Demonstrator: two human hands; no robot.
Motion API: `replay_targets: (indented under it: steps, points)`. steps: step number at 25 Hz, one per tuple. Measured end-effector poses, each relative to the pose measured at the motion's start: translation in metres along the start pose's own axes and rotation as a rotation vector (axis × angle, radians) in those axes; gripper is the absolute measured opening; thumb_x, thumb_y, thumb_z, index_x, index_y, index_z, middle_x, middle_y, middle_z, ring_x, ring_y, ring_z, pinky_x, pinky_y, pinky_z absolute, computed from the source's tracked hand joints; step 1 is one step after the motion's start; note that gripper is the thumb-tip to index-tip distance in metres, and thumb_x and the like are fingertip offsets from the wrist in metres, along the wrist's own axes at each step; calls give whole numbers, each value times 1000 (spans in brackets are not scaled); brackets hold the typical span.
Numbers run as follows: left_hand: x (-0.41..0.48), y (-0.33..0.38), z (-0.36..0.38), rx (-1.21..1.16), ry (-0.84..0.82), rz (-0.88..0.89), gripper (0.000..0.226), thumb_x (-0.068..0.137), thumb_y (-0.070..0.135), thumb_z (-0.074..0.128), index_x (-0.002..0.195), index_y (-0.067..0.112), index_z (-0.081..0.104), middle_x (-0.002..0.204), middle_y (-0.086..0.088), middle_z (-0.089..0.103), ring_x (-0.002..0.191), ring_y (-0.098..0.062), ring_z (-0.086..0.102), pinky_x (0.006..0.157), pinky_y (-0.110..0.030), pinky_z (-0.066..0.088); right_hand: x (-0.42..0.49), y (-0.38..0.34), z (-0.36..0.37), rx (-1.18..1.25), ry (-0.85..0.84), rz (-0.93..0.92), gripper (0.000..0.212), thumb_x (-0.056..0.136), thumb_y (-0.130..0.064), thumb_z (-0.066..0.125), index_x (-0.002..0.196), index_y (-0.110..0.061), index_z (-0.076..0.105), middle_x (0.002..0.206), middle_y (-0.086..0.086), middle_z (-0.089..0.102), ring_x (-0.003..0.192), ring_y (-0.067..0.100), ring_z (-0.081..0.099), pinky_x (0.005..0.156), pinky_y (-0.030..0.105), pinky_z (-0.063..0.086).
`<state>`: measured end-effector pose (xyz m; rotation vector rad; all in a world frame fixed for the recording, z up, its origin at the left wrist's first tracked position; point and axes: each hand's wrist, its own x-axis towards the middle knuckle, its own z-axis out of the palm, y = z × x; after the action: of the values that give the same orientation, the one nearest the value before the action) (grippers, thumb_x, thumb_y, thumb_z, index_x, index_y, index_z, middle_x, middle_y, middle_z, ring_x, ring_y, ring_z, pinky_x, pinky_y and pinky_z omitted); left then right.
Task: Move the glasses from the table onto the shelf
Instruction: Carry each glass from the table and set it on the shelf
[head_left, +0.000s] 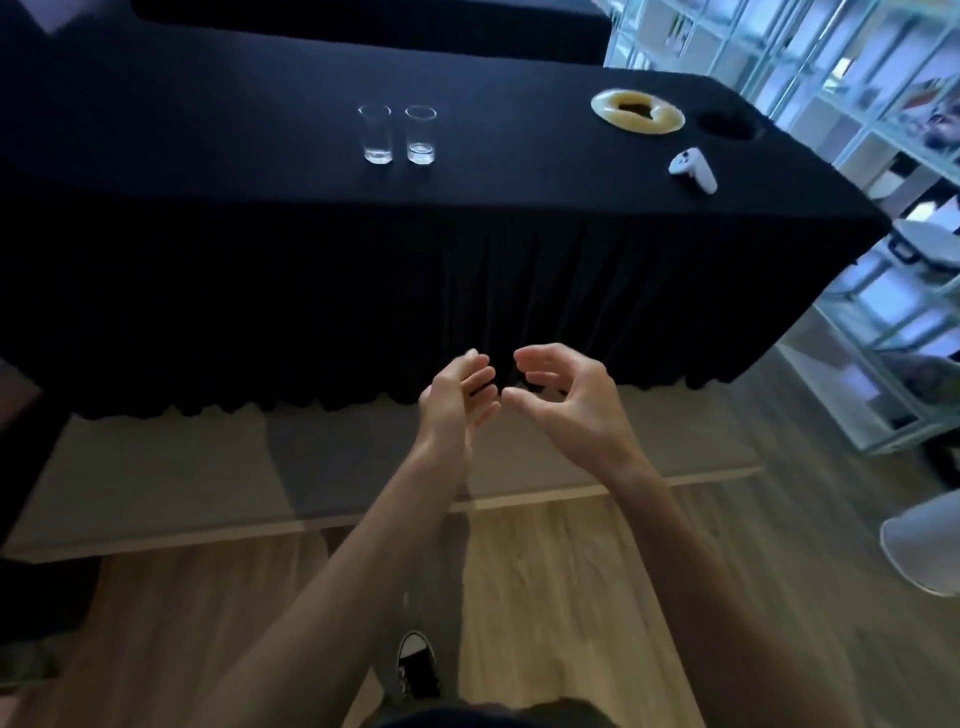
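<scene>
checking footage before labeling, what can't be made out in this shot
- Shelf, head view: motion blur smears its contents; the right edge cuts it off.
- Dark patch on the plate: too small to identify.
- Black table: cloth hides everything underneath.
- White object at right edge: cut off, blurred.

Head view: high, looking forward-down, table (260, 249) ahead, well apart.

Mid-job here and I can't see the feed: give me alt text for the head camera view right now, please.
Two clear glasses, the left glass and the right glass, stand upright side by side on a black-draped table, untouched. The left hand and right hand are open and empty, held before the table's front edge. A white shelf stands at right; a plate and white controller sit near that end.
</scene>
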<state>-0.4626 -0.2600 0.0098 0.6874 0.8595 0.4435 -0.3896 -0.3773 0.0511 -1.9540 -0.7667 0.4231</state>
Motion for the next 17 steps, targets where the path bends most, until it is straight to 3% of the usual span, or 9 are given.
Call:
replay_targets:
  steps: [2,6,11,17]
  points:
    - [29,11,18,-4,0,-30,29,98,33,56,109,12,72,121,-12,71,111,-27,67,84,-33,55,32,3,-5,53,0,20,44,82,-21,83,124,-21,70,114,-9,74,104,4,71,87,19,58]
    - [88,32,50,-56,45,-35,32,100,23,53,129,10,61,120,-14,71,94,-23,72,70,-30,57,107,17,-8,117,-48,16,47,82,-15,82,126,-21,67,110,-6,74,99,3,73,86,28,62]
    - [168,65,90,7,183,97,35,92,17,66,126,7,65,112,-10,73,99,-21,71,79,-32,56,230,35,-13,171,-161,-51,48,80,-19,85,125,-23,68,111,-6,75,98,4,74,88,28,61]
    - [261,132,147,-65,364,187,30,92,30,68,116,11,67,115,-13,69,102,-25,69,79,-33,58,374,43,-16,206,-246,-115,49,79,-24,85,124,-20,69,113,-5,75,103,5,71,89,17,54]
